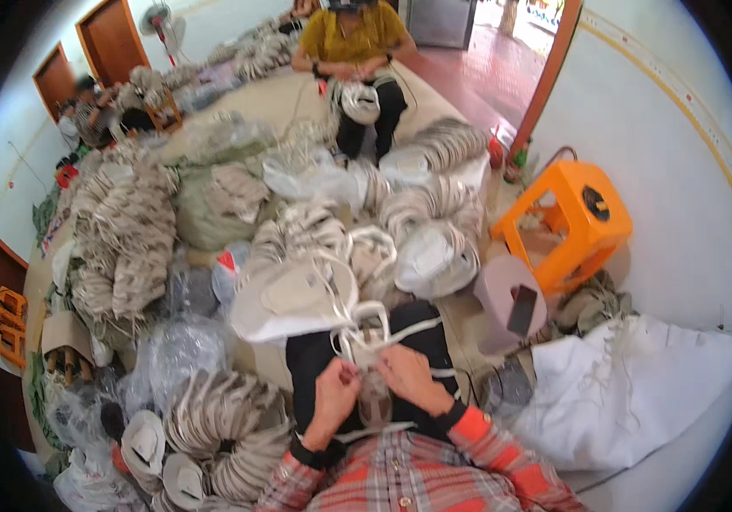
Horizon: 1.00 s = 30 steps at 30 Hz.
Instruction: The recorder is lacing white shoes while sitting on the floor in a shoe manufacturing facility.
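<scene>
Across my lap lies a beige sun hat [368,346] with pale straps looping up from it and out to the right. My left hand [334,397] is closed in a pinch at its near left edge. Close beside it, my right hand [406,375] pinches the hat's right side, with the fingers bent over the fabric. Any small thing between the fingertips is too small to make out. Just beyond my knees, a wide pale hat brim [298,299] rests against stacked beige hats [438,260].
Rows of nested hats [229,418] lie at my near left among clear plastic bags [183,350]. To the right are an orange stool [583,200], a small grey-pink stool [502,299] bearing a phone [521,310], and a white sack [622,392]. Opposite, a person in yellow [353,43] handles a hat.
</scene>
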### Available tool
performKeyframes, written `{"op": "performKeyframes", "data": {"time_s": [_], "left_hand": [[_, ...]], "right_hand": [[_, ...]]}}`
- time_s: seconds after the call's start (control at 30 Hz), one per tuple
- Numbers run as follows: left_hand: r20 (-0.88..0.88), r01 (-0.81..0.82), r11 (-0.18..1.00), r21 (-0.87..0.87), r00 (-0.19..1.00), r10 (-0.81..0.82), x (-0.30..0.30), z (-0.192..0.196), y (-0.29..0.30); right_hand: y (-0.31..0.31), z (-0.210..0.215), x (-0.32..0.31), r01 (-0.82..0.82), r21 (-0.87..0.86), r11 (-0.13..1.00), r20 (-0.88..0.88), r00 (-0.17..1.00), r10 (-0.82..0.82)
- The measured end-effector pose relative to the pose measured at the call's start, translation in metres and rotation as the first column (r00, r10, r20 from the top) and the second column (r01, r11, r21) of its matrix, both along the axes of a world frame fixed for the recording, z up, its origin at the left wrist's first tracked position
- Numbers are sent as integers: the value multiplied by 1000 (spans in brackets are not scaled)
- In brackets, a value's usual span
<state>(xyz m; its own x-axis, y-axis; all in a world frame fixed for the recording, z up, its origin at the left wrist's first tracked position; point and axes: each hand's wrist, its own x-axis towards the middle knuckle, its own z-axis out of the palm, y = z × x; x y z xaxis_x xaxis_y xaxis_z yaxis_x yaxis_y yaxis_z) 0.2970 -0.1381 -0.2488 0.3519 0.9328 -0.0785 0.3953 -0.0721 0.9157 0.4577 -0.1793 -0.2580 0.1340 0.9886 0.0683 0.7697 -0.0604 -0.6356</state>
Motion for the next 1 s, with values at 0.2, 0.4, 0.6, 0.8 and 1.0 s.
{"op": "performKeyframes", "data": {"time_s": [0.2, 0.4, 0.6, 0.8, 1.0], "left_hand": [[-239, -21, 998, -51, 971, 9, 16, 7, 2], [-118, -20, 998, 55, 993, 26, 17, 3, -6], [-64, -84, 996, -35, 995, 82, 13, 5, -7], [-8, -95, 992, 81, 995, 96, 8, -6, -18], [-180, -49, 991, 124, 981, 71, 13, -2, -13]], "right_hand": [[-16, 23, 14, -51, -3, 999, 194, 980, 51], [-27, 23, 14, 59, 90, 994, 177, 981, -74], [-20, 24, 15, 102, -57, 993, 98, 991, -96], [-8, 5, 6, 12, 237, 971, 184, 981, -57], [-21, 15, 13, -115, 260, 959, 285, 958, 37]]}}
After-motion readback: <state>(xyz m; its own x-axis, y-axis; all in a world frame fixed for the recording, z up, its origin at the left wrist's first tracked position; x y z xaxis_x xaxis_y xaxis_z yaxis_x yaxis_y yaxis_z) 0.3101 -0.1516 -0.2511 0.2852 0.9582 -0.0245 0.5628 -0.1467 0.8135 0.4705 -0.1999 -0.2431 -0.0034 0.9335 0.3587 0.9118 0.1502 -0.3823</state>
